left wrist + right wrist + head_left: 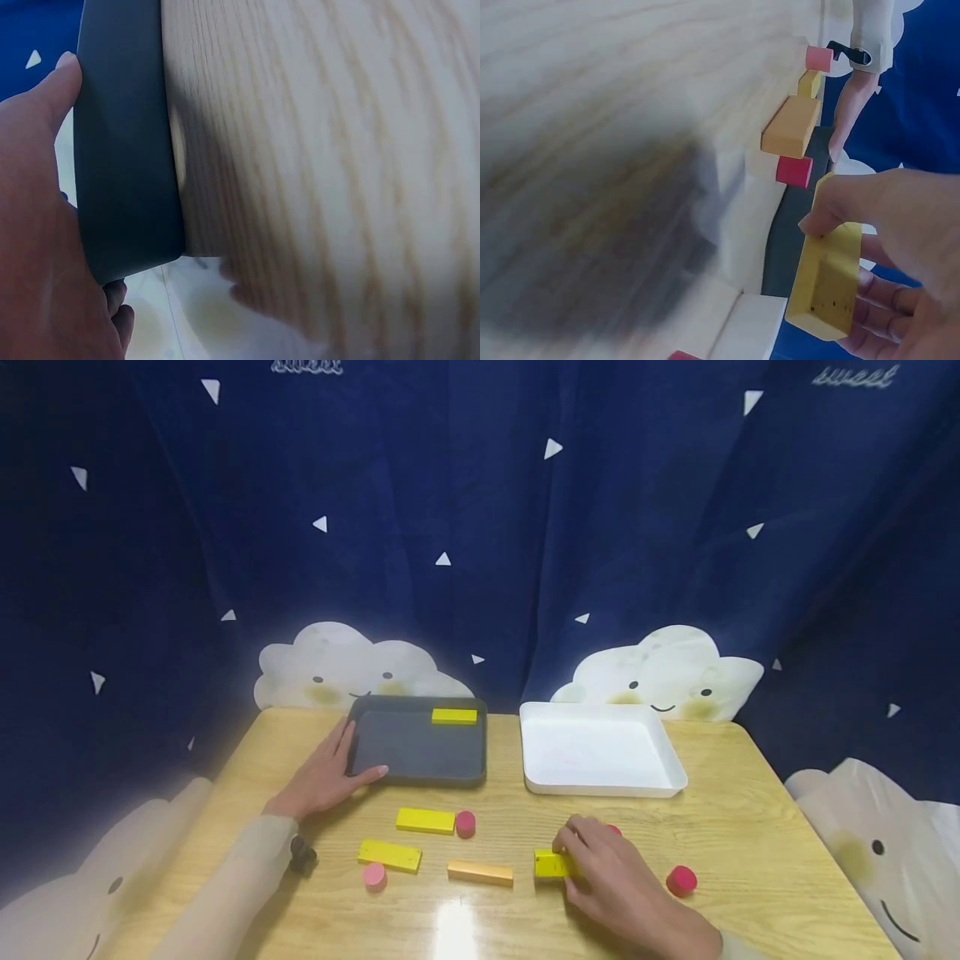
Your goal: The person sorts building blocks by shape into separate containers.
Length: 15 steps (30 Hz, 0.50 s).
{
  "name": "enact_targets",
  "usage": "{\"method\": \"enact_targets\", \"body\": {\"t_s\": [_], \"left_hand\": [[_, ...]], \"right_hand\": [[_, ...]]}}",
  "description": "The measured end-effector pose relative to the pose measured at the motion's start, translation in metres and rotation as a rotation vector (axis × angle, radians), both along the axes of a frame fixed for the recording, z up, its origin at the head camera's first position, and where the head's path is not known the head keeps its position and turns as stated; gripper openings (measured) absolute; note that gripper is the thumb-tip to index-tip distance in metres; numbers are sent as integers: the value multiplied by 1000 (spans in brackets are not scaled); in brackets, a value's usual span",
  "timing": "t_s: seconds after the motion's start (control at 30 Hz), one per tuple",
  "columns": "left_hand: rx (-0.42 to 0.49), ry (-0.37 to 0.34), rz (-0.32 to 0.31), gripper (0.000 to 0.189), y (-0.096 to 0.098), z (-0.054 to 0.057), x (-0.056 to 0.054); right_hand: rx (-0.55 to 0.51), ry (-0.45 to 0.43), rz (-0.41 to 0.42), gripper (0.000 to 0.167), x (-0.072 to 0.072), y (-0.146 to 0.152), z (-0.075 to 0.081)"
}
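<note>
behind our wooden surface (750, 827) hangs a dark blue curtain (495, 527). our right hand (615, 885) pinches a yellow block (549, 863) between thumb and fingers, nearer us than the white tray (600, 747) and right of the orange block (480, 873). our left hand (324, 779), fingers extended, rests against the gray tray (420, 752), which holds another yellow bar (453, 717).

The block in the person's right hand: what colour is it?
Yellow. The block shows best in the right wrist view.
</note>
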<state>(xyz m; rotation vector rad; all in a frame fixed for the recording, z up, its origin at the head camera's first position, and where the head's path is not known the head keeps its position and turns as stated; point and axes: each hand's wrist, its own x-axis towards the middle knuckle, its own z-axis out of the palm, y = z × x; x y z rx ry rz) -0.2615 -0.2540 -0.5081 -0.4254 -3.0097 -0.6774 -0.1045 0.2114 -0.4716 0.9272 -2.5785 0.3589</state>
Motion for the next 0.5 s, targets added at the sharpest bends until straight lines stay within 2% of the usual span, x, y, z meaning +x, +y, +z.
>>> {"method": "enact_targets", "body": {"t_s": [0.5], "left_hand": [[13, 2, 4, 119, 2, 0, 0]], "right_hand": [[-17, 169, 95, 44, -23, -9, 17]]}}
